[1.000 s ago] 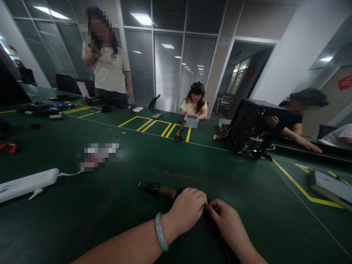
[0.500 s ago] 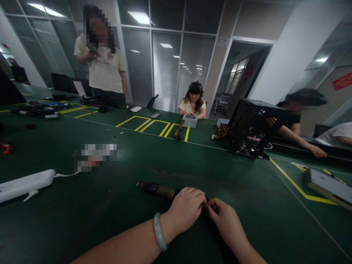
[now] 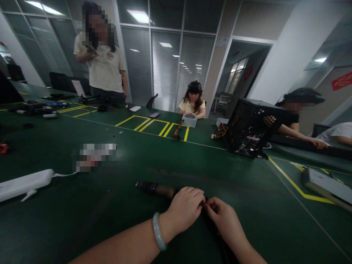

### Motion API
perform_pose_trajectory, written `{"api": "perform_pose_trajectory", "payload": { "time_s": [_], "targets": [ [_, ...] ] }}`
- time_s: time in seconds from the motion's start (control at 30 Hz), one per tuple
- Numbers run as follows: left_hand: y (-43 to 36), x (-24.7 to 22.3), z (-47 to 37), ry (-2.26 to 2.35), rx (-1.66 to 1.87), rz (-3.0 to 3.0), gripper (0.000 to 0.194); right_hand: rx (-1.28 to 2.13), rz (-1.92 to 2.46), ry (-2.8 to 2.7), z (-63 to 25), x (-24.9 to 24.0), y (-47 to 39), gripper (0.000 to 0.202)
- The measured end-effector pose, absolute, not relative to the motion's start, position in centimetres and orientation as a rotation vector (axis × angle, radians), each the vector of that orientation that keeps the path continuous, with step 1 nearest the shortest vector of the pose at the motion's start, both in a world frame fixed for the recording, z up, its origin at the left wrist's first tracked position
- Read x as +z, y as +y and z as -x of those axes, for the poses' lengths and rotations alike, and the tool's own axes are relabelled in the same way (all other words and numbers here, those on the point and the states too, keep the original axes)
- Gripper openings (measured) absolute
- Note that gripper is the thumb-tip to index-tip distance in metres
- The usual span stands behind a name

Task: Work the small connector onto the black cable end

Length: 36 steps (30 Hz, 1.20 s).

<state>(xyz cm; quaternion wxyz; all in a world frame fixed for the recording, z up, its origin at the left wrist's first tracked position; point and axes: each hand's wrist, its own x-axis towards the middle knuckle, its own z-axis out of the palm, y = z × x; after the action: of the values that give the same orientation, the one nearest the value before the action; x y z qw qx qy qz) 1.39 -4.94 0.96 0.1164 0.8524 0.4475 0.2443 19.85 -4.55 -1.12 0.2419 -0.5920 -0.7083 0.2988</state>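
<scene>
A dark, slim electric screwdriver [image 3: 162, 191] lies on the green table with its tip toward the left. My left hand [image 3: 184, 209], a pale bangle on its wrist, is wrapped over the rear part of the body. Right beside it, my right hand [image 3: 226, 219] pinches at the back end of the tool, fingertips almost meeting those of the left. A dark cable [image 3: 222, 244] runs from there under my right hand toward the bottom edge. The exact part between the right fingertips is hidden.
A white power strip [image 3: 26, 184] lies at left, its cord leading to a blurred-out item. Ahead right stands an open black computer case [image 3: 253, 126]. A grey metal box [image 3: 327, 185] is at far right. One person sits opposite with a power supply [image 3: 189, 120]; others are nearby.
My hands keep nearly the same hold on the screwdriver, with only slight finger movement. The person at right has shifted their hand a little. The view has drifted slightly.
</scene>
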Motion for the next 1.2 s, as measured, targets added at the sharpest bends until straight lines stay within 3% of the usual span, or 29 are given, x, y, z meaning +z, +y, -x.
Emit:
{"api": "perform_pose_trajectory", "payload": {
  "time_s": [0.87, 1.2],
  "targets": [
    [-4.6, 0.9, -1.3, 1.256, 0.667, -2.521, 0.01, 0.975, 1.594, -1.904, -20.2, -0.1, -4.6, 0.012],
    [-4.6, 1.2, -1.4, 1.277, 0.649, -2.506, 0.007, 0.966, 1.54, -2.035, -20.7, 0.6, -4.7, 0.018]
  ]
}}
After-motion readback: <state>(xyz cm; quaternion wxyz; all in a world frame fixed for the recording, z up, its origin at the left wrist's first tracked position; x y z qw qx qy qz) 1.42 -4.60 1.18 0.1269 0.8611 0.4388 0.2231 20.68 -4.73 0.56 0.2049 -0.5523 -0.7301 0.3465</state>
